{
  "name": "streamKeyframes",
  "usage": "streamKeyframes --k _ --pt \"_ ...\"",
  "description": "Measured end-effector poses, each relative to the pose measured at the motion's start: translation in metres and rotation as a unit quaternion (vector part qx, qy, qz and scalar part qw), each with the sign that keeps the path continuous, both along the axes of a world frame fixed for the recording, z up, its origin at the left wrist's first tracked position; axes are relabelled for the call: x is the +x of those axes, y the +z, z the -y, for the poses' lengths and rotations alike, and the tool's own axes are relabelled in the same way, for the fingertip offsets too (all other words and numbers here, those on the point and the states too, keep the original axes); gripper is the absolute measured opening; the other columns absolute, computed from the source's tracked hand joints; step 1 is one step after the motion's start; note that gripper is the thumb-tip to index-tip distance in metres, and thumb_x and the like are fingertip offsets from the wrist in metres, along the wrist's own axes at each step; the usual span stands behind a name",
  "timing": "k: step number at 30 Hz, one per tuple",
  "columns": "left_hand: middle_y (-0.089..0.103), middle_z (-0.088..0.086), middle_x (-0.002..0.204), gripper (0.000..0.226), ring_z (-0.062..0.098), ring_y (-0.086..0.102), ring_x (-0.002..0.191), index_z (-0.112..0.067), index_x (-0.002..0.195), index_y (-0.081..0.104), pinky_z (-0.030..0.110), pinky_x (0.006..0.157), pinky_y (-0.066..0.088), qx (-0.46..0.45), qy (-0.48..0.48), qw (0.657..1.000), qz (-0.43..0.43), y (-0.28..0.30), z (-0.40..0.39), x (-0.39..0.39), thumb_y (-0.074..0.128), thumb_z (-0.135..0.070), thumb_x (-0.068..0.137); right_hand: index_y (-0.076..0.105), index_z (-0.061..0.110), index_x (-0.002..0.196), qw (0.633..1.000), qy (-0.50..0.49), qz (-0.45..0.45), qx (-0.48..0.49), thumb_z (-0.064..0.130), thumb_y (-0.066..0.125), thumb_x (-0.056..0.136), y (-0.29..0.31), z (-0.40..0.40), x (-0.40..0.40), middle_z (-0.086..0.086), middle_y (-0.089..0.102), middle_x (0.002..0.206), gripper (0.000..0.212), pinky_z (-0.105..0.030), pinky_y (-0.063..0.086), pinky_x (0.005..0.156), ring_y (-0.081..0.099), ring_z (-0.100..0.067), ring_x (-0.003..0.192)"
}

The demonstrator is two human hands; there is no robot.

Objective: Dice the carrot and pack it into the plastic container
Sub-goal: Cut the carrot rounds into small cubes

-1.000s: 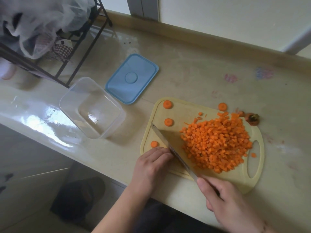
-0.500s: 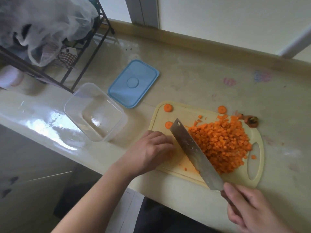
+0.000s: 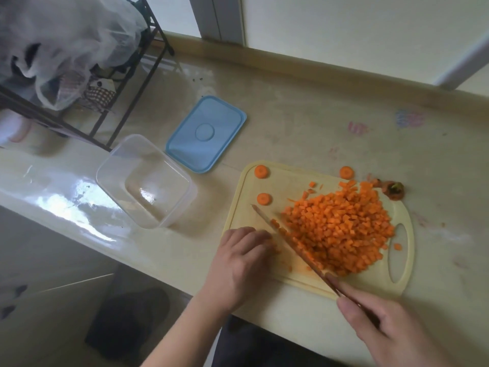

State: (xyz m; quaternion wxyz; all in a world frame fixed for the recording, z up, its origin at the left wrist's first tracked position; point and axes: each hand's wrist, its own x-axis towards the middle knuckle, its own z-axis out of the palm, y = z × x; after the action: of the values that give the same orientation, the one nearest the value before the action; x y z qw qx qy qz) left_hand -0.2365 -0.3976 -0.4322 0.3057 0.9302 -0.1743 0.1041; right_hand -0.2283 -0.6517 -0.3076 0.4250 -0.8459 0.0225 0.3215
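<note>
The plastic container (image 3: 146,181) stands empty, well left of both hands, its blue lid (image 3: 205,133) lying off beside it, so packing has not begun. The left hand (image 3: 242,260) rests curled on the cutting board (image 3: 280,181); whether it holds a piece cannot be told. Just right, the knife (image 3: 291,242) edges the diced carrot (image 3: 341,231). The right hand (image 3: 383,327) grips its handle. Three uncut slices remain beyond the blade.

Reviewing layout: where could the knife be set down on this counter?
Bare counter runs behind the cutting board, right of the blue lid. The board is crowded with diced carrot; the container and rack fill the left.
</note>
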Motion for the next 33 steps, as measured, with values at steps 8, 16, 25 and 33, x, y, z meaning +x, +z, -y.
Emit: streamKeyframes --k 8,16,25,33 --pt "0.064 -0.006 0.095 0.015 0.015 0.064 0.087 -0.009 0.090 0.074 0.024 0.079 0.049 -0.142 0.124 0.981 -0.034 0.077 -0.039 0.010 0.059 -0.009 0.085 0.041 0.048 0.137 0.964 0.176 0.170 -0.107 0.070 0.035 0.089 0.000 0.020 0.003 0.017 0.072 0.079 0.053 -0.021 0.052 0.046 0.067 -0.004 0.061" --pt "0.067 -0.005 0.107 0.036 0.019 0.064 0.093 -0.023 0.110 0.073 0.036 0.075 0.057 0.055 -0.107 0.976 -0.180 0.069 -0.021 0.039 0.061 -0.049 0.088 0.053 0.030 0.126 0.869 0.310 0.347 -0.167 0.062 0.031 0.095 -0.014 0.027 0.011 0.005 0.045 0.045 0.050 -0.022 0.037 0.029 0.044 -0.015 0.030" --pt "0.061 -0.005 0.086 0.030 0.019 0.058 0.076 -0.019 0.090 0.068 0.036 0.062 0.054 0.065 0.002 0.990 -0.124 0.059 0.009 0.031 0.067 -0.049 0.084 0.061 0.028 0.125 0.847 0.324 0.376 -0.193 0.059 0.034 0.096 -0.018 0.029 0.011 0.002 0.042 0.045 0.051 -0.026 0.037 0.029 0.043 -0.018 0.030" --pt "0.061 -0.002 0.095 0.010 0.018 0.058 0.084 -0.014 0.096 0.069 0.032 0.072 0.053 0.008 0.003 0.990 -0.141 0.059 0.026 0.023 0.067 -0.022 0.090 0.060 0.028 0.124 0.855 0.319 0.357 -0.201 0.058 0.030 0.097 -0.020 0.029 0.011 0.001 0.041 0.044 0.050 -0.027 0.034 0.027 0.042 -0.018 0.029"
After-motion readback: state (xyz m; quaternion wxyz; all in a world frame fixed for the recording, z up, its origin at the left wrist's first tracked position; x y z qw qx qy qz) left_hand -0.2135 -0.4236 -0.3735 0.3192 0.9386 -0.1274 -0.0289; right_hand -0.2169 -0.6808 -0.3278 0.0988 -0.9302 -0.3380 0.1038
